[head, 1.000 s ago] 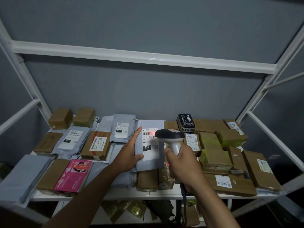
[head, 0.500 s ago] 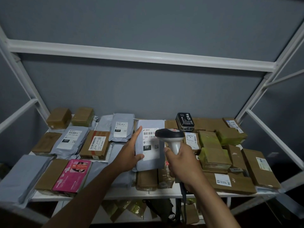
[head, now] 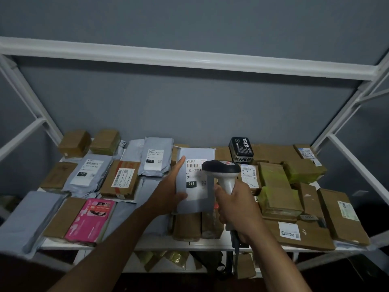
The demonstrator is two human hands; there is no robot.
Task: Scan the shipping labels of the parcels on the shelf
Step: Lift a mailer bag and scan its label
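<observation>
The left hand [head: 168,192] is holding a grey mailer [head: 194,180] tilted up over the middle of the shelf [head: 189,243], thumb pinching its lower face, fingers spread along its left edge. The right hand [head: 235,205] is wrapping its fingers round the scanner [head: 223,173], aimed at the mailer's label [head: 195,175]. Scanning appears under way, though no beam is showing. Next, probably, comes setting it down and presenting another parcel's label.

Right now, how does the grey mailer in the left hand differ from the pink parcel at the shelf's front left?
The grey mailer is tilted up, held by the left hand; the pink parcel lies flat, untouched. The grey mailer shows a white shipping label marked 231; the pink parcel shows printed artwork and no label that I can see. The scanner in the right hand points at the grey mailer, not the pink parcel. Both are flat and rectangular.
</observation>
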